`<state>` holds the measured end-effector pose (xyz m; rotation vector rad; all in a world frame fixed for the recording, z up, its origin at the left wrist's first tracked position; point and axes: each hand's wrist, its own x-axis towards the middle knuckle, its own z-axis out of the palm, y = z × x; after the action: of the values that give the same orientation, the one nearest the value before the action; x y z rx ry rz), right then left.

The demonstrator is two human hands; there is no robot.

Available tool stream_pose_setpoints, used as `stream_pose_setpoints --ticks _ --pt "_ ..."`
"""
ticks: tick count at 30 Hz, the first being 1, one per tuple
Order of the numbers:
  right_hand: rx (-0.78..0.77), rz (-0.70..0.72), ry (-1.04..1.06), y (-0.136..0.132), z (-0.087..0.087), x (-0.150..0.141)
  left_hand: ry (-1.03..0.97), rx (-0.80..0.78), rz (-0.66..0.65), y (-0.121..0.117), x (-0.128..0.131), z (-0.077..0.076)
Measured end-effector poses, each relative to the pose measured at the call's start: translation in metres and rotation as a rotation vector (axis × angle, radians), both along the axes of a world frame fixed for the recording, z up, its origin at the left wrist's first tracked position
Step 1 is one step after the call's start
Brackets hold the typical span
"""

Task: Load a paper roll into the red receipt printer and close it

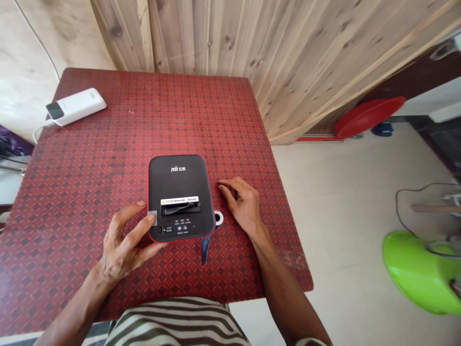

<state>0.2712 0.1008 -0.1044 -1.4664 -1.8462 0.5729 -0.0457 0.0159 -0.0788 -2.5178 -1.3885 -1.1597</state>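
Observation:
A black-topped printer with red sides and a white warning label sits near the front of the table. My left hand is at its left edge, with fingertips on a small clear tab and the thumb along the front edge. Just right of the printer is a small roll with a white ring end, partly hidden by the printer. A dark, pointed strip shows below it. My right hand rests on the table beside the roll, fingers curled and thumb near the index finger, with nothing visible in them.
The red patterned table meets a wooden plank wall. A white power bank with a cable lies at the back left. On the floor to the right are a red basin and a bright green object.

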Motion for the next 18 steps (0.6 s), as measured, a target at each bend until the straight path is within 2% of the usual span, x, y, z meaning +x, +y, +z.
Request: stream_pose_setpoints --ticks 12,18 --pt "0.005 0.003 0.003 -0.0018 -0.0006 0.0002 -0.195 -0.159 -0.045 0.0077 0.0077 0.0079" --pt "-0.021 -0.006 0.013 -0.0007 -0.0027 0.0005 -0.213 -0.183 -0.044 0.0094 0.0075 0.0061"
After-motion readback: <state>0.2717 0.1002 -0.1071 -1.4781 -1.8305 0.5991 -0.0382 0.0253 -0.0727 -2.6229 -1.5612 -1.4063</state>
